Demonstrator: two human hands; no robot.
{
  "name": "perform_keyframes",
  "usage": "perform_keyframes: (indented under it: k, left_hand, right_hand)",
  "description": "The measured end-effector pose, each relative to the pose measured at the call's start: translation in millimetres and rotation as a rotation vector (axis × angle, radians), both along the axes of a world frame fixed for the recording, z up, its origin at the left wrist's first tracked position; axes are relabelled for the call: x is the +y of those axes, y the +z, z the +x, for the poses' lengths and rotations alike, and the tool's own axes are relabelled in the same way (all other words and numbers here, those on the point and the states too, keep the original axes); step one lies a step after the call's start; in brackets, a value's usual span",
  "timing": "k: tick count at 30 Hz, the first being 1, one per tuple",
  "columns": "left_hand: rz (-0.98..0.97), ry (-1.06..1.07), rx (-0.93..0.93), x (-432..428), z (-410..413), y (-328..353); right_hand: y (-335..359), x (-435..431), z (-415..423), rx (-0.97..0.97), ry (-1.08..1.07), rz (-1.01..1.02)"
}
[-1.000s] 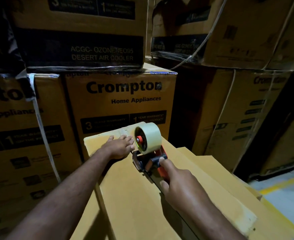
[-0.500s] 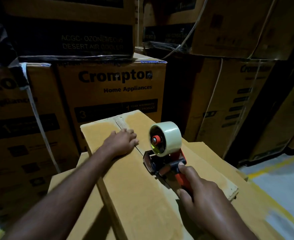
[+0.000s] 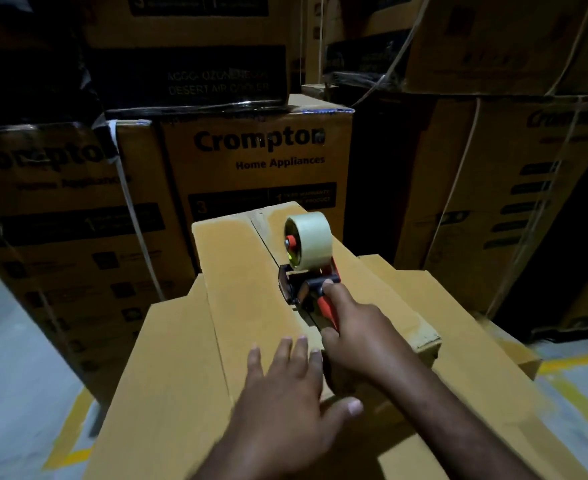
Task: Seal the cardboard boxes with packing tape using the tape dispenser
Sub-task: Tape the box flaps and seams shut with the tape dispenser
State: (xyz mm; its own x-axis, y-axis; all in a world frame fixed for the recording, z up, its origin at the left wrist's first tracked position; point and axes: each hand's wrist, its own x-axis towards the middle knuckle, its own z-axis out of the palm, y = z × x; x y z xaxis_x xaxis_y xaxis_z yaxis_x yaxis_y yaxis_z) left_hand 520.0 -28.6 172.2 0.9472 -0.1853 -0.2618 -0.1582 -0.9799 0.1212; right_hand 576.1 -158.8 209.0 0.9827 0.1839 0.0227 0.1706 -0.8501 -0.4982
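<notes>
Mid-seam on the top box (image 3: 247, 292), the right hand (image 3: 358, 337) grips the tape dispenser (image 3: 308, 271) while the left hand (image 3: 285, 386) presses flat, fingers spread; next, probably pull tape to the near edge.

Warehouse, stacked appliance cartons (image 3: 257, 161), yellow floor lines (image 3: 576, 382)

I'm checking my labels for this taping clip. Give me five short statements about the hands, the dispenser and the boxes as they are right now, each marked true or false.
1. The right hand grips the dispenser by its handle. True.
2. The left hand holds the tape roll. False: it lies flat on the top box, apart from the roll.
3. The dispenser rests on the top box's seam. True.
4. The tape roll is blue. False: it is pale cream.
5. The top box lies on a wider box. True.
</notes>
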Motion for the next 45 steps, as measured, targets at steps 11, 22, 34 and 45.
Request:
perform_keyframes:
  k: [11, 22, 34, 45]
  left_hand:
    - [-0.109, 0.185, -0.288, -44, -19, -23]
    - [-0.451, 0.257, -0.386, -29, -5, -23]
    - [-0.109, 0.006, -0.094, 21, 31, 0]
    - [-0.196, -0.127, -0.117, 15, 23, -1]
  right_hand:
    - [12, -22, -11, -0.015, 0.083, -0.04]
    - [24, -69, -87, -0.048, 0.183, -0.078]
    - [23, -64, -95, -0.002, 0.095, -0.04]
    - [31, -75, -134, 0.022, -0.005, -0.127]
